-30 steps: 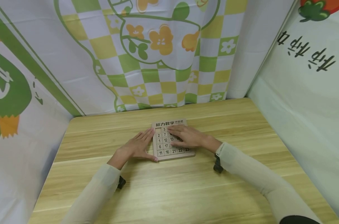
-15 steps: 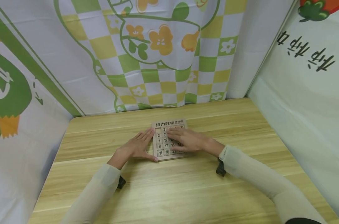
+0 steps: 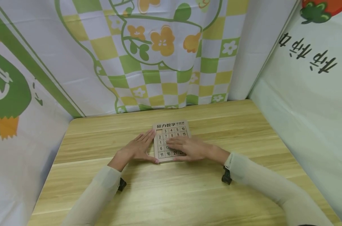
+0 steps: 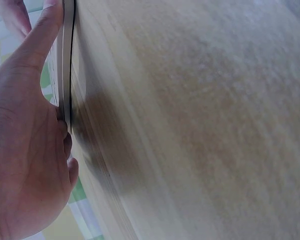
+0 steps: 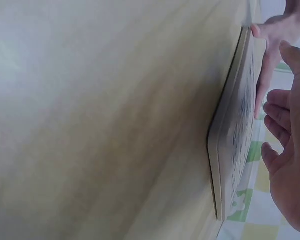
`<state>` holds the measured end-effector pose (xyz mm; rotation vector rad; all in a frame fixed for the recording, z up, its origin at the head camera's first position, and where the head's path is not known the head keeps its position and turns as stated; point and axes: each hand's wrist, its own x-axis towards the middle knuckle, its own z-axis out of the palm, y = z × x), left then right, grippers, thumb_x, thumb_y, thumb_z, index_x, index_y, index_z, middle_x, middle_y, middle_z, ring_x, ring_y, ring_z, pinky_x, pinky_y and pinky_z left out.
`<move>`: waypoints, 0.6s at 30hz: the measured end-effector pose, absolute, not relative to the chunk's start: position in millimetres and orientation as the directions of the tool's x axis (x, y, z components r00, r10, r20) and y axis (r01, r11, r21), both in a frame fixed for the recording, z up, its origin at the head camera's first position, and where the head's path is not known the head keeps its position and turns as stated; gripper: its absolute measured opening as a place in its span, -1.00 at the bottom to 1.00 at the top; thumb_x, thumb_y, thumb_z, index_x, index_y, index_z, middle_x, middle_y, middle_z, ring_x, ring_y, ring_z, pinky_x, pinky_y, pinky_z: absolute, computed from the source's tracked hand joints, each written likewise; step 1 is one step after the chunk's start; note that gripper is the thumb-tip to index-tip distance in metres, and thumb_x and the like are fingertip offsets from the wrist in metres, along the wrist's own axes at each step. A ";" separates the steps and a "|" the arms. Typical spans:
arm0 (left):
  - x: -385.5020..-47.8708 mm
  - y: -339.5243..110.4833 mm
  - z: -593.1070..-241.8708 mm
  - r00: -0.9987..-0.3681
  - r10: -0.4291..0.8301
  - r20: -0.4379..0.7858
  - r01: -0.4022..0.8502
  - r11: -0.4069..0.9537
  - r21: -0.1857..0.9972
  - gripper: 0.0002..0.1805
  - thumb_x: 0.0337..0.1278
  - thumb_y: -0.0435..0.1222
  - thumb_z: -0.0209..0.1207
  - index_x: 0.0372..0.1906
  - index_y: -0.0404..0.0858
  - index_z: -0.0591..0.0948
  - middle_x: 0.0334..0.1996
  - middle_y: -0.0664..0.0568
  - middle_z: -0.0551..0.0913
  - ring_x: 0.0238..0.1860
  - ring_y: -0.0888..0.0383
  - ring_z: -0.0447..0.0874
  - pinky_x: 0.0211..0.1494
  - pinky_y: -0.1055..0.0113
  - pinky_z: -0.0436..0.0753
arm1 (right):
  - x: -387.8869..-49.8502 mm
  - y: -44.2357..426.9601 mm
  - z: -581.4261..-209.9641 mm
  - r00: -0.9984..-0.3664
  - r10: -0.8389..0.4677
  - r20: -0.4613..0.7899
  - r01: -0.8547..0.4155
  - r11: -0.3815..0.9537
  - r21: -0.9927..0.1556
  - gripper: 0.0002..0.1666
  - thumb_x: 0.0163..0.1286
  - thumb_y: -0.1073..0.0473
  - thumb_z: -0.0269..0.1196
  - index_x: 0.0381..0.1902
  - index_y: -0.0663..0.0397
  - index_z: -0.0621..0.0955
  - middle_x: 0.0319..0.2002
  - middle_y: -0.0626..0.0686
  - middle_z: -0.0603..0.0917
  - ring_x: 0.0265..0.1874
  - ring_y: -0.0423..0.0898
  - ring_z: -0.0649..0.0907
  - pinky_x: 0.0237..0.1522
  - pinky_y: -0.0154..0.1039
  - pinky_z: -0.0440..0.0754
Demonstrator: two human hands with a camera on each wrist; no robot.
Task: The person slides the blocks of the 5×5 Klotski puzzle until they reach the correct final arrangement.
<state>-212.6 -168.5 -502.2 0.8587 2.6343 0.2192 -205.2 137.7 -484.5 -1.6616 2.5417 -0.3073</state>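
A wooden number sliding puzzle (image 3: 171, 125) lies flat on the table, its numbered tiles set in a square grid. The vacant slot (image 3: 159, 132) is at the grid's top left corner, beside tile 3. My left hand (image 3: 137, 149) rests along the puzzle's left edge with its fingers extended and the thumb at the near left corner. Over the lower right tiles is my right hand (image 3: 193, 148), hiding several numbers. In the right wrist view, its loosely bent fingers (image 5: 279, 116) appear just above the board's face, apart from it.
The wood-grain table (image 3: 171, 194) extends around the puzzle. A checked, flowered curtain (image 3: 159, 78) hangs at the table's far edge, and white printed sheets (image 3: 298, 103) flank both sides. Each wrist carries a small black device (image 3: 226, 175).
My right hand has moved down the grid towards me, uncovering tiles 4, 5, 8, 9, 10 and 15. The left hand and the puzzle hold still, and the vacant slot is unchanged.
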 end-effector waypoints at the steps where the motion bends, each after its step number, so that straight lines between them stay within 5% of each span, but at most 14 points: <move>1: -212.7 -168.7 -502.9 -0.750 0.594 -0.290 0.538 0.804 0.255 0.57 -0.03 0.62 0.17 0.72 -0.34 -0.23 0.74 -0.18 -0.29 0.74 -0.11 -0.30 0.77 -0.06 -0.17 | -203.3 137.4 -485.5 -0.397 -0.917 0.035 -0.899 0.381 -0.217 -0.11 0.62 -0.32 0.11 0.57 0.24 0.38 0.57 0.23 0.38 0.57 0.23 0.36 0.60 0.19 0.29; 18: -211.1 -167.3 -498.1 -0.749 0.595 -0.293 0.544 0.804 0.240 0.53 0.03 0.54 0.24 0.72 -0.37 -0.22 0.74 -0.21 -0.28 0.74 -0.15 -0.26 0.77 -0.08 -0.12 | -178.2 126.1 -489.7 -0.325 -0.945 0.025 -0.920 0.310 -0.240 -0.15 0.62 -0.30 0.13 0.57 0.20 0.41 0.59 0.15 0.38 0.59 0.14 0.34 0.65 0.14 0.22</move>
